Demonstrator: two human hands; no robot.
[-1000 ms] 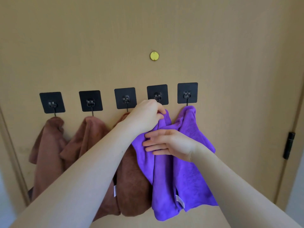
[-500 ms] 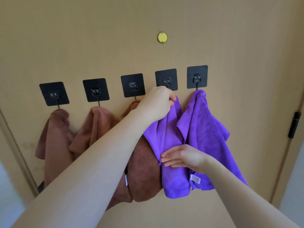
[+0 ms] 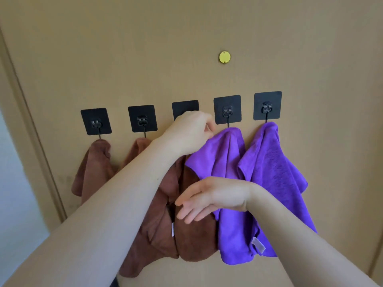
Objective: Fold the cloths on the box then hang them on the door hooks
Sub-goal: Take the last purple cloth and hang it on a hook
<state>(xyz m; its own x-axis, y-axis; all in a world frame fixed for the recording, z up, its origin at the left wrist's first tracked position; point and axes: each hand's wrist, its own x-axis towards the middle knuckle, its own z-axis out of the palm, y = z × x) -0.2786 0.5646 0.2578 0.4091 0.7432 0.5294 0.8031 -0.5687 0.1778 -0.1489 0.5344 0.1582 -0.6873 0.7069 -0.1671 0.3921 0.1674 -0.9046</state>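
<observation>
- Five black door hooks in a row on the door (image 3: 290, 48); landmark: the yellow disc (image 3: 224, 57) above the row.
- Far left of the disc: first hook (image 3: 96, 121) carrying a brown cloth (image 3: 93, 168); second hook (image 3: 142, 118) beside it carrying another brown cloth (image 3: 153, 214).
- Below-left of the disc: third hook (image 3: 185, 108), partly hidden behind the left hand (image 3: 189, 131); third brown cloth (image 3: 194, 239) hanging beneath.
- Left hand loosely curled, fingertips at the top edge of the near purple cloth (image 3: 226, 162); cannot tell whether pinching or merely touching.
- Just below the disc: fourth hook (image 3: 227, 109), wire showing bare above the near purple cloth, which hangs from it.
- Lower down, below the disc: right hand (image 3: 215, 196) released, fingers straight and spread, grasping nothing, in front of the cloths.
- Right of the disc: fifth hook (image 3: 267, 106) with the second purple cloth (image 3: 275, 172) hanging free.
- Doing it well, likely: checking the loop sits fully on the fourth hook before letting go, then smoothing the folds downward without tugging the adhesive pad.
- Versus half a second ago: left hand shifted leftward off the fourth hook, now uncovered; right hand lifted off the purple cloth and swung left.
</observation>
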